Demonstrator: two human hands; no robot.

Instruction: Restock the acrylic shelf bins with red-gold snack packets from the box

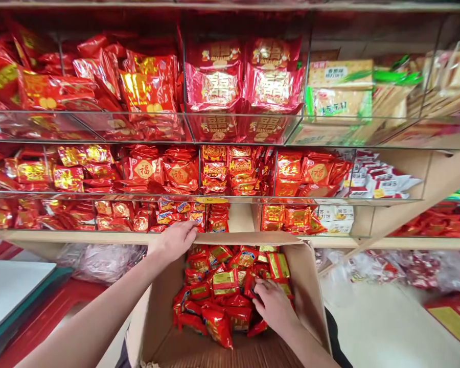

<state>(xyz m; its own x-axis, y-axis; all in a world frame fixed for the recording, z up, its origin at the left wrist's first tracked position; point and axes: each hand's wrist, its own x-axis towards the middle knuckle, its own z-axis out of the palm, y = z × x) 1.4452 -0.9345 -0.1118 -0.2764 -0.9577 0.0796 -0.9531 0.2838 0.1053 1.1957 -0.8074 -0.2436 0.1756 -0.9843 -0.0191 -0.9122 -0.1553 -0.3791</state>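
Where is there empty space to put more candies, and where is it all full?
Bare cardboard shows in the box, on the floor nearest you, below the packet heap and the right hand. A gap lies on the lowest shelf, right of the left hand. The upper red bins are crammed.

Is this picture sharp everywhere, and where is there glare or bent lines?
Head view: light is bright and even, with soft shadow only inside the cardboard box; glare streaks lie on the clear bin fronts and the foil packets; shelf edges bow toward the corners, a wide-lens effect; left hand and right hand look sharp, the far corners slightly smeared.
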